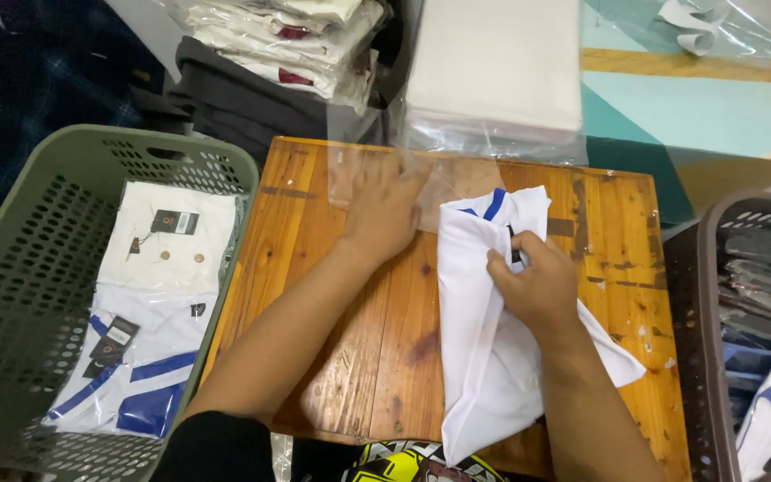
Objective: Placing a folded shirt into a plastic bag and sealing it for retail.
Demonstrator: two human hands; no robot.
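Roughly centred: wooden desk [341, 357], scuffed, old tape marks. Left hand [385, 210] at 12 o'clock of desk, flat on clear plastic bag [443, 178], fingers spread and released, pinning not gripping. Right hand [533, 286] just at 3 o'clock of left one, fingers clenched on folded white shirt [479, 357], pinching fabric near blue-trimmed collar end. Shirt lying on desk right half, long axis 12-to-6, collar end touching bag mouth, lower end hanging off near edge. Soft, light, floppy; will sag and unfold if lifted from one corner, so best taken at collar fold or under both layers. Bag thin, slick, likely clingy; mouth edge hard to see. Green basket [11, 286] at 9 o'clock holding bagged white-and-blue shirts [145, 357] with dark tags. Dark basket [702, 357] at 3 o'clock, dark folded items and another white-blue piece inside. Wrapped cream stack [493, 71] at 12 o'clock just beyond desk; more bagged garments [287, 45] at 11 o'clock.
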